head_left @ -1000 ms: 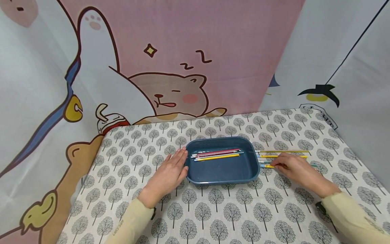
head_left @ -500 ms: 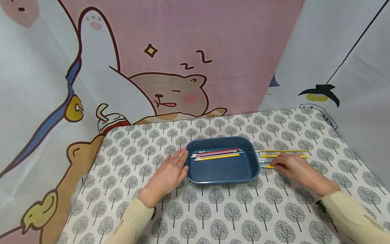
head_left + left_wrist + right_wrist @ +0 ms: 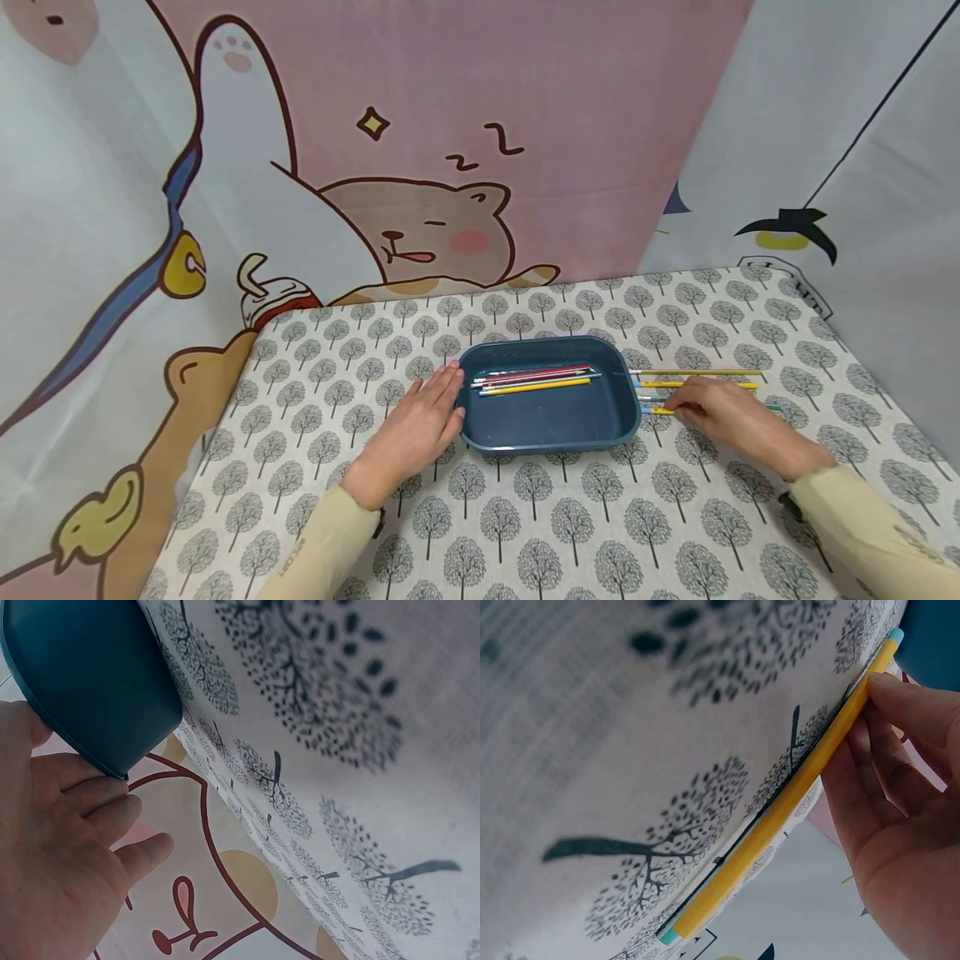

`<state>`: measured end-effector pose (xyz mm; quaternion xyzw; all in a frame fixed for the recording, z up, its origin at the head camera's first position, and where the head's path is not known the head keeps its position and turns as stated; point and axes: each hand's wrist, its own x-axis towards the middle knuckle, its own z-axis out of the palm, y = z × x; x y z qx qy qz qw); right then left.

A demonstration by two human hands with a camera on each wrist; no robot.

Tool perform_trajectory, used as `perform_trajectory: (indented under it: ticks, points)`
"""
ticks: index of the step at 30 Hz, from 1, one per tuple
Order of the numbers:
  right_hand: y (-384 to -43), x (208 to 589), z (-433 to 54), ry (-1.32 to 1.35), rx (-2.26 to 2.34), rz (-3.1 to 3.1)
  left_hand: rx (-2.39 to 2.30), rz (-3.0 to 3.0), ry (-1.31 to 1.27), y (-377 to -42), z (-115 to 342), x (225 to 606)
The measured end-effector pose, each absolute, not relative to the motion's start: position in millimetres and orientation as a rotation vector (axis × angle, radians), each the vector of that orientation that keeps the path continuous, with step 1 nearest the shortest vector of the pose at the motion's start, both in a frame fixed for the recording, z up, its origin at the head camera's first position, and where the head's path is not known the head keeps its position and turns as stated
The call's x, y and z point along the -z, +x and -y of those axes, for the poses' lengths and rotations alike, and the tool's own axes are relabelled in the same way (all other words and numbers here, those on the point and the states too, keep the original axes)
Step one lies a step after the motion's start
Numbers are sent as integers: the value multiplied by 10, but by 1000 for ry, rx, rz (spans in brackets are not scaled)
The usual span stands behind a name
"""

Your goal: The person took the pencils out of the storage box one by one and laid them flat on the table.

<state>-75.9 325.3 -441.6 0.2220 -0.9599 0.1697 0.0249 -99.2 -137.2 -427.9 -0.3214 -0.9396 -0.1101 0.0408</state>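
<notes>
Hands: L (image 3: 415, 419) touching bin (image 3: 551, 423), R (image 3: 726, 417) pinching pencil (image 3: 787, 796)

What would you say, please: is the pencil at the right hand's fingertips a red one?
No, the right wrist view shows the right hand pinching a yellow pencil between thumb and fingers.

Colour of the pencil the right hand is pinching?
The pencil is yellow with light blue and teal ends; shows best in the right wrist view.

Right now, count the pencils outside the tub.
4, all right of the tub, back to front: gold pencil, yellow pencil, green pencil partly hidden, second yellow pencil pinched by the right hand, which may hide more.
</notes>
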Motion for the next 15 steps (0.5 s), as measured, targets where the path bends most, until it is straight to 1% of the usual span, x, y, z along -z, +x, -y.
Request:
perform_trajectory:
  ticks: [15]
  points:
    - [-764,4448,-3266,677,-546,2990,342,2875,-979,-989,1359,4279]
